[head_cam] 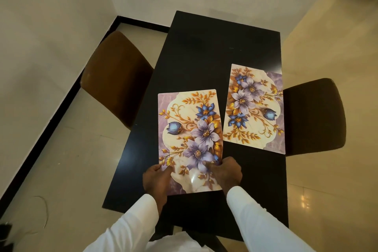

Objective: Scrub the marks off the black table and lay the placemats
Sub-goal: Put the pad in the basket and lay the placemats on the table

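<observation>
1. Black table (204, 47): long dark top running away from the viewer, bare at its far half. Both placemats sit over the near half.
2. Brown chair (114, 80) at the table's left side and dark chair (313, 116) at its right side, each pushed close to an edge.
3. Held placemat (190, 139): glossy floral sheet over the table's near left part, long axis pointing away from the person. Whether its far edge rests on the top or hangs just above it cannot be told.
4. Laid placemat (253, 108): flat on the right part, its outer edge at or slightly past the table's right edge and next to the dark chair. A narrow strip of black shows between the two mats.
5. Left hand (156, 180): fingers curled under the held mat's near left corner, thumb on top, pinching it.
6. Right hand (227, 174): fingers bent over the near right edge, likewise pinching the mat.
7. Pale specks (231, 48) on the far top: too small to identify, possibly leftover marks.

Hazards, as judged: releasing one corner first would probably leave the mat skewed against its neighbour. The glossy sheet may slide on the smooth top toward the left edge. A brush from a sleeve could tip the laid mat off the right edge.
</observation>
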`<action>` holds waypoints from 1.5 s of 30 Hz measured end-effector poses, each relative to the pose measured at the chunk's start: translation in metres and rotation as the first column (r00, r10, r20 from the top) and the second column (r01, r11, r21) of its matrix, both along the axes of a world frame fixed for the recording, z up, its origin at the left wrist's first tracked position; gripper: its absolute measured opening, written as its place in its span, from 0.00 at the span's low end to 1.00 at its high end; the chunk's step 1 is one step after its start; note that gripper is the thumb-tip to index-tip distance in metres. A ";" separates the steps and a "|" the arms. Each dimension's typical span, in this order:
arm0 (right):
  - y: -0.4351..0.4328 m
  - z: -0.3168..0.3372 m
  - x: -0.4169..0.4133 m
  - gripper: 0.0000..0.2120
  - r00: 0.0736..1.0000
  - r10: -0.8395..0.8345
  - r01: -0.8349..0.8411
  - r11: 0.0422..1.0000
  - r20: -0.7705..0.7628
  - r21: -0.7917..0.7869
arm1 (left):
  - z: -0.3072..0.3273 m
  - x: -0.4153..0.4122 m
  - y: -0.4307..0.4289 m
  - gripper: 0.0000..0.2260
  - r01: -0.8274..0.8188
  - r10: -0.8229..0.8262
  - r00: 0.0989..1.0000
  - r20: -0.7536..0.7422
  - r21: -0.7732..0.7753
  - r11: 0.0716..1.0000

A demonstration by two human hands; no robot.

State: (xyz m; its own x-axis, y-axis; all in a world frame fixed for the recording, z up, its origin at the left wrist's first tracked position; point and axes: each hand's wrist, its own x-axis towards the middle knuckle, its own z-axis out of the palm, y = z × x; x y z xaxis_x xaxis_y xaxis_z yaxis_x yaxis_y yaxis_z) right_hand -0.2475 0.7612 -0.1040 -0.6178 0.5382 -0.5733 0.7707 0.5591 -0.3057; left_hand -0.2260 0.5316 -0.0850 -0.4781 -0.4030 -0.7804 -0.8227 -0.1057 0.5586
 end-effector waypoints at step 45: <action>-0.027 0.025 -0.173 0.15 0.877 -0.217 0.047 0.926 -0.429 -0.374 | 0.013 -0.259 -0.121 0.09 0.276 -0.432 0.808 -0.402 -0.389 0.879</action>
State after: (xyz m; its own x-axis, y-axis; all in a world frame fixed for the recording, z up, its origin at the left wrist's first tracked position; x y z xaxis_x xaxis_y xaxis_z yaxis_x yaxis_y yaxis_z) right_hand -0.4201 0.7340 -0.0794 -0.7910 0.4566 -0.4073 0.5553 0.2564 -0.7911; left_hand -0.4851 0.4103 -0.0716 -0.9040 -0.3065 -0.2980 -0.4025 0.3760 0.8346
